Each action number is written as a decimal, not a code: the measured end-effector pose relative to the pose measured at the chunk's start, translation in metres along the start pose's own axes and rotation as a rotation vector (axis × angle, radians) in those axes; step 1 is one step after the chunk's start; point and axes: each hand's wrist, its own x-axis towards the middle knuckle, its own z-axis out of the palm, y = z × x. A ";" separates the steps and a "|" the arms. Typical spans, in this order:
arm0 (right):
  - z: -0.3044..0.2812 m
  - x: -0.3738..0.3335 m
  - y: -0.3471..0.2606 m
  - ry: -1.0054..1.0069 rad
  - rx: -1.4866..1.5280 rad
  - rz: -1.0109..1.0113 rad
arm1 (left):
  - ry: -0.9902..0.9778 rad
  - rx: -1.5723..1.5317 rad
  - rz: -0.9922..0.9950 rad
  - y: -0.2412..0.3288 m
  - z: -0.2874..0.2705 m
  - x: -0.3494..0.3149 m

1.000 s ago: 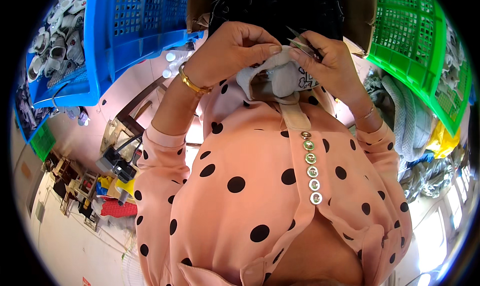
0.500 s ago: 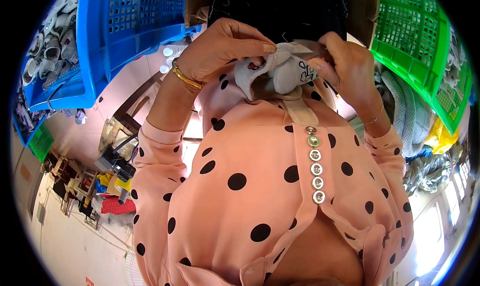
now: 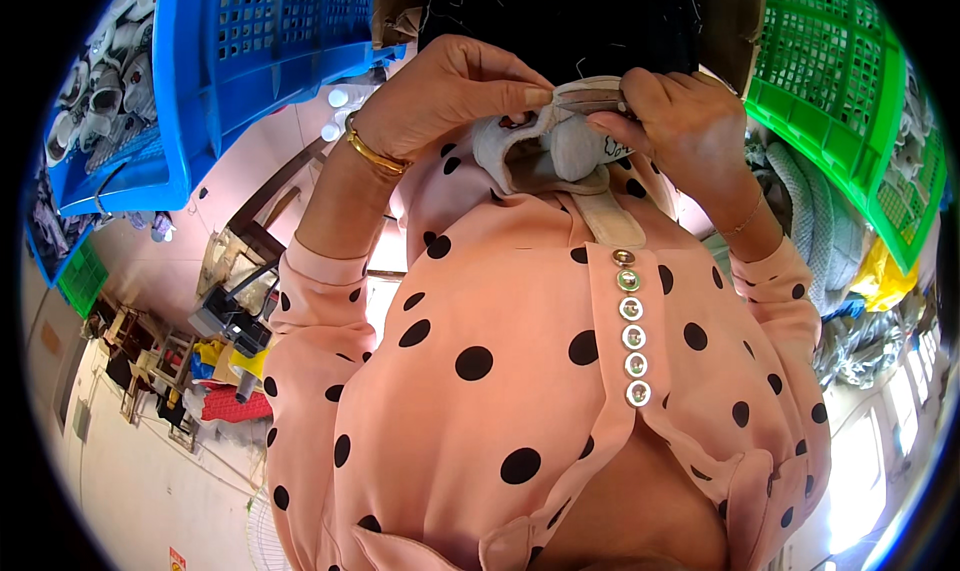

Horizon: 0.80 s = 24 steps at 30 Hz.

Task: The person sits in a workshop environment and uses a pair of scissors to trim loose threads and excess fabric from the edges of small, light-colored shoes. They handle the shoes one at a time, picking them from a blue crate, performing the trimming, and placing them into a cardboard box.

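A small pale grey fabric shoe upper (image 3: 575, 151) with dark stitched figures is held up before my chest. My left hand (image 3: 470, 89) pinches its upper edge between thumb and fingertips. Closed at the other side, my right hand (image 3: 680, 116) grips what look like small metal thread snips (image 3: 588, 100), their blades lying along the edge close to my left fingertips. The fingers partly cover the handles. A beige strip (image 3: 610, 219) hangs below the upper, against my dotted pink blouse.
A blue crate (image 3: 175, 161) at the left holds many similar pieces. At the right stands a green crate (image 3: 815, 121) with more, beside grey quilted cloth (image 3: 812, 211) and a yellow bag (image 3: 885, 276). Dark cloth (image 3: 560, 21) strewn with thread ends lies beyond my hands.
My right hand has turned and moved slightly left, bringing the snips along the edge. The upper has tilted, so its opening shows more. My left hand keeps its pinch.
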 end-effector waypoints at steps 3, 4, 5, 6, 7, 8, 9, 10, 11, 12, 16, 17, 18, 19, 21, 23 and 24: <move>0.002 0.000 0.000 0.009 0.002 0.005 | 0.004 -0.030 -0.014 0.001 0.001 0.000; 0.002 0.000 0.000 0.008 0.002 0.008 | 0.001 -0.038 -0.016 0.001 0.001 0.000; 0.002 0.000 -0.001 0.008 0.003 0.008 | 0.000 -0.046 -0.018 0.001 0.000 0.000; 0.003 0.000 0.000 0.008 0.020 0.011 | -0.002 -0.055 -0.020 0.001 0.000 0.000; 0.003 0.000 0.000 0.007 0.036 0.014 | -0.004 -0.064 -0.021 0.000 0.000 0.000; 0.004 -0.001 0.000 0.006 0.052 0.017 | -0.008 -0.074 -0.023 0.000 0.000 0.000; 0.004 -0.001 0.000 0.000 0.050 0.020 | -0.007 -0.077 -0.022 -0.001 -0.001 0.000; 0.003 -0.001 0.001 -0.006 0.049 0.022 | -0.006 -0.080 -0.022 -0.001 -0.001 0.000; 0.003 -0.001 0.001 -0.012 0.048 0.024 | -0.004 -0.083 -0.021 -0.002 -0.001 0.000; 0.003 -0.001 0.001 -0.016 0.050 0.025 | -0.005 -0.079 -0.014 -0.002 -0.001 0.000; 0.004 -0.001 0.000 -0.020 0.066 0.049 | 0.004 -0.067 0.003 -0.002 -0.001 0.000; 0.005 -0.002 0.000 -0.019 0.072 0.058 | 0.010 -0.066 0.006 -0.002 0.000 0.000; 0.006 -0.002 -0.001 -0.020 0.069 0.061 | 0.010 -0.064 0.004 -0.002 0.000 -0.001; 0.006 -0.002 -0.001 -0.022 0.067 0.064 | 0.010 -0.062 0.002 -0.001 0.001 -0.001; 0.007 -0.003 -0.001 -0.030 0.071 0.073 | 0.008 -0.058 0.005 -0.001 0.001 -0.001; 0.006 -0.003 -0.001 -0.044 0.086 0.087 | 0.007 -0.052 0.015 -0.002 0.001 -0.001; 0.007 -0.003 -0.001 -0.044 0.119 0.094 | 0.006 -0.057 0.015 -0.002 0.001 -0.001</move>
